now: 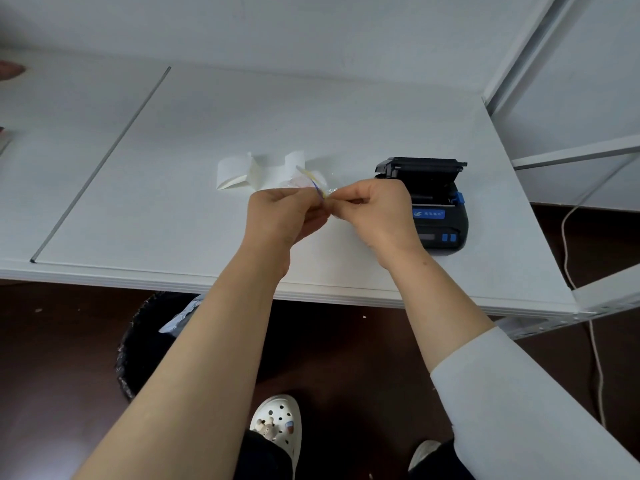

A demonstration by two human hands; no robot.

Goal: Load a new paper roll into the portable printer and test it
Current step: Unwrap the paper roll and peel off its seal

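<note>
A black portable printer (437, 206) with blue buttons sits on the white table (207, 133) at the right, its lid standing open. Just left of it, my left hand (285, 216) and my right hand (375, 211) meet above the table, both pinching a small clear plastic wrapper (320, 183) with a yellow and blue strip. What is inside the wrapper is too hidden to tell. Behind my hands a loose strip of white paper (242, 171) lies curled on the table.
A white metal shelf frame (568, 157) stands at the right of the table, with a pale cable (568, 258) hanging beside it. A dark bin with a black bag (149, 344) is on the floor under the table's front edge.
</note>
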